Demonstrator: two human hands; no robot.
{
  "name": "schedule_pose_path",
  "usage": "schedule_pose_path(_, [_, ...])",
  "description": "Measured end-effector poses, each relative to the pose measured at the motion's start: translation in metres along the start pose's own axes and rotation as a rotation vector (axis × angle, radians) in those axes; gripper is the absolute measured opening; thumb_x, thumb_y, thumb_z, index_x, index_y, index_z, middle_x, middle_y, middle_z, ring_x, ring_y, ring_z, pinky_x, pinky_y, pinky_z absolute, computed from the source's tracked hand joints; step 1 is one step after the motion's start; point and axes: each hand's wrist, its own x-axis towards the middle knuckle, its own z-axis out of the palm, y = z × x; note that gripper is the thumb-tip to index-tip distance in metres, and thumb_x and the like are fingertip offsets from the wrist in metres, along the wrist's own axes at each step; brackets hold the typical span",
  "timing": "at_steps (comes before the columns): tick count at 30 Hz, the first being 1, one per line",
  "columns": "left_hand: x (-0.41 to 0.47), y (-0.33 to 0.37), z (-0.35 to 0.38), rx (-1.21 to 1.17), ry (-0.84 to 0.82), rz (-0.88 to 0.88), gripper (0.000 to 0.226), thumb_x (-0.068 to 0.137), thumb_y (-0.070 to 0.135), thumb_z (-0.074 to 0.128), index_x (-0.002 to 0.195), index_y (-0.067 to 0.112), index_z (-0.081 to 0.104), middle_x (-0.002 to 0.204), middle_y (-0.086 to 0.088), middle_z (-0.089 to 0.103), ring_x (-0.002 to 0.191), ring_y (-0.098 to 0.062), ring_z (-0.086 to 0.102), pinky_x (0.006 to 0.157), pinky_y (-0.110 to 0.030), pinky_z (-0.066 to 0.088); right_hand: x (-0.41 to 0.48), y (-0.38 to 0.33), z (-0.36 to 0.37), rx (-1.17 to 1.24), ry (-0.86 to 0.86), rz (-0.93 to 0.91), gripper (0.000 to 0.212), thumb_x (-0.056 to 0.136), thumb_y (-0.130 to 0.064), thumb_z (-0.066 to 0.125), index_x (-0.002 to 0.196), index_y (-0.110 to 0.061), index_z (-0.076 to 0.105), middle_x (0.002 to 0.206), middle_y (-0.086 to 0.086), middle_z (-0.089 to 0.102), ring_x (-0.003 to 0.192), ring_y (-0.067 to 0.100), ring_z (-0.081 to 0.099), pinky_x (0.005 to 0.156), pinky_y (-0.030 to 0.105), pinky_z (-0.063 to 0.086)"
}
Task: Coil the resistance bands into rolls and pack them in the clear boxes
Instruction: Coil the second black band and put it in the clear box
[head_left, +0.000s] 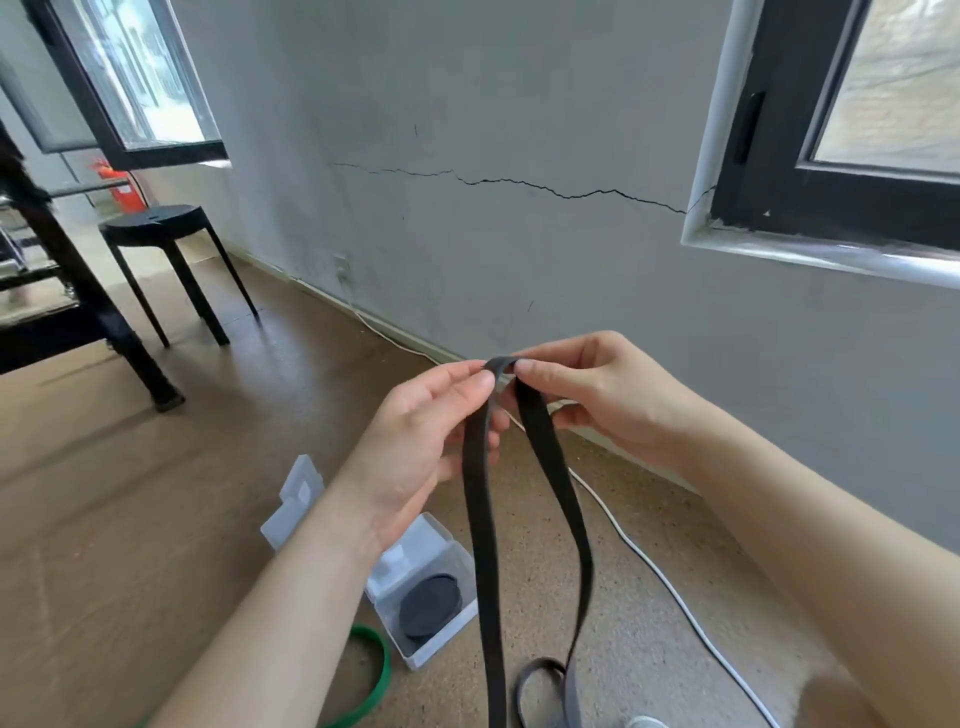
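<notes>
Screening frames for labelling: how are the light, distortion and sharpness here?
Head view: soft daylight, the left window washed out, glare on the right window's sill; the wide lens slants the window frames; the left hand, right hand and black band look sharp, the frame's left edge smeared.

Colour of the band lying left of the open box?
The band is green; head view shows it best.

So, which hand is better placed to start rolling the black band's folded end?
Probably right: the right hand pinches the black band at its fold; the left hand pinches the strand beside it.
</notes>
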Motion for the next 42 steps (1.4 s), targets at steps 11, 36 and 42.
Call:
schedule_pose_path(11, [0.0, 0.004, -0.009, -0.026, 0.231, 0.172, 0.023, 0.079, -0.004, 0.068, 0.099, 0.008, 0.067, 0.088, -0.01, 0.067, 0.085, -0.026, 0.066, 0.08, -0.04, 0.058, 0.01, 0.003, 0.016, 0.276, -0.098, 0.066, 0.02, 0.074, -0.022, 0.069, 0.087, -0.007, 0.066, 0.077, 0.005, 0.069, 0.072, 0.013, 0.067, 0.075, 0.023, 0.058])
schedule_pose_path(36, [-0.002, 0.028, -0.043, -0.549, 0.7, 0.361, 0.008, 0.092, 0.009, 0.06, 0.086, 0.014, 0.064, 0.062, 0.008, 0.061, 0.053, -0.003, 0.052, 0.051, -0.015, 0.043, 0.0, 0.094, 0.041, -0.779, -0.881, 0.673, 0.005, 0.088, -0.019, 0.066, 0.083, -0.02, 0.066, 0.09, -0.006, 0.069, 0.085, 0.005, 0.06, 0.071, 0.021, 0.048])
schedule_pose_path(42, [-0.005, 0.034, -0.056, -0.631, 0.748, 0.386, 0.009, 0.096, 0.02, 0.057, 0.089, 0.014, 0.056, 0.076, 0.0, 0.058, 0.059, -0.01, 0.054, 0.05, -0.018, 0.038, 0.019, 0.039, -0.026, -0.909, 0.251, 0.165, 0.001, 0.087, -0.01, 0.06, 0.088, -0.009, 0.06, 0.077, 0.005, 0.063, 0.072, 0.023, 0.064, 0.059, 0.029, 0.046])
